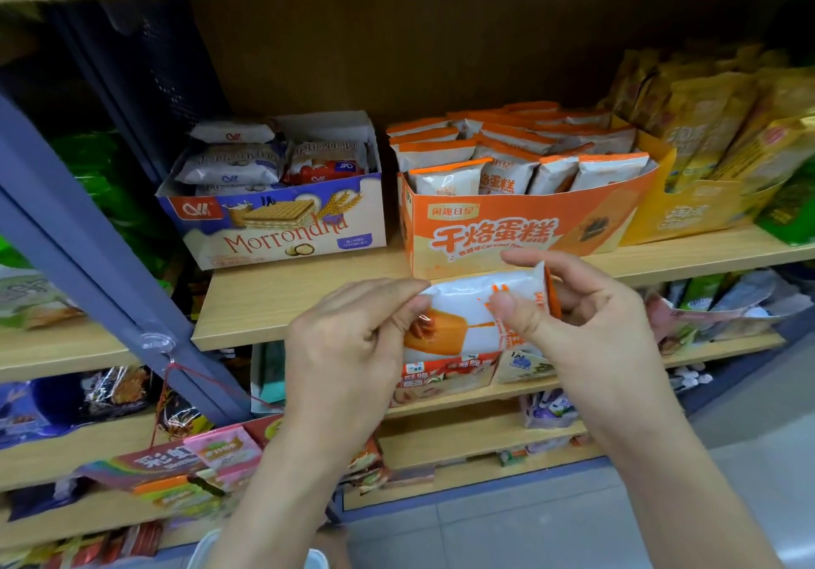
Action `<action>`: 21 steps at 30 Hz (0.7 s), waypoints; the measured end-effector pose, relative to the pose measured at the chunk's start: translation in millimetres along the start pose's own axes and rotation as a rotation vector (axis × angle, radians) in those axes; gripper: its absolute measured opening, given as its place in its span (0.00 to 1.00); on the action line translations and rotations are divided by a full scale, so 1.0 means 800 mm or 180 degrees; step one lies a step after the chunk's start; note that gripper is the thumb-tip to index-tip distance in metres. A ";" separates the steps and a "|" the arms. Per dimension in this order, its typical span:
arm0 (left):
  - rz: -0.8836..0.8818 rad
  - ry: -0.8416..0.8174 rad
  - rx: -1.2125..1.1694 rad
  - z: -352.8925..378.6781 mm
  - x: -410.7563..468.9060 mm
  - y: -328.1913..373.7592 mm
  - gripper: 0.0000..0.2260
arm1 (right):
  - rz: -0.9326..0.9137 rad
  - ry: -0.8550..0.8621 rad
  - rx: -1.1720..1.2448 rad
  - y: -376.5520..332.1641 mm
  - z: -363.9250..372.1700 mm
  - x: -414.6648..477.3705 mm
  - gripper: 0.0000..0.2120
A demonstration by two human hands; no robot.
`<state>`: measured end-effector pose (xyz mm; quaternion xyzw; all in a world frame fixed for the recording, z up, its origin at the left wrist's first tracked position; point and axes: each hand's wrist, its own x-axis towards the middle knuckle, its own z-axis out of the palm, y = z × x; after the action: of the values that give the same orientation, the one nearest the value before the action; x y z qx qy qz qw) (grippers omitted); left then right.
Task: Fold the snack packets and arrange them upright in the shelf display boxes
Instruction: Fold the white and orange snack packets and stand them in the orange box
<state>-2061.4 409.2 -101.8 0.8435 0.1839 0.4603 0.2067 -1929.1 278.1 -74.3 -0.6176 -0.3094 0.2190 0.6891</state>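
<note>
A white, orange-printed packet is held before the shelf edge, its ends pinched in the fingers of left hand and right hand. Behind stands the full orange box, a wafer box beside.

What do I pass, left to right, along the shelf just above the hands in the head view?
Blue Morrondna wafer box → orange cake box → yellow box of gold packets → green packet at the frame's right edge.
</note>
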 end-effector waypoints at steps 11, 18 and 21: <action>-0.0494 -0.0249 -0.0062 0.025 -0.027 0.050 0.15 | -0.0038 0.0610 0.0039 0.012 -0.044 -0.016 0.02; -0.0403 -0.0786 0.0319 0.058 -0.031 0.099 0.14 | 0.0038 0.0626 0.0113 0.020 -0.084 -0.039 0.01; -0.0376 -0.1014 0.0339 0.066 -0.033 0.114 0.13 | 0.0041 0.0541 0.0145 0.022 -0.099 -0.050 0.03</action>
<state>-2018.7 309.0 -99.1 0.9033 0.2222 0.2975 0.2150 -1900.9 197.0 -101.4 -0.6201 -0.2408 0.1772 0.7253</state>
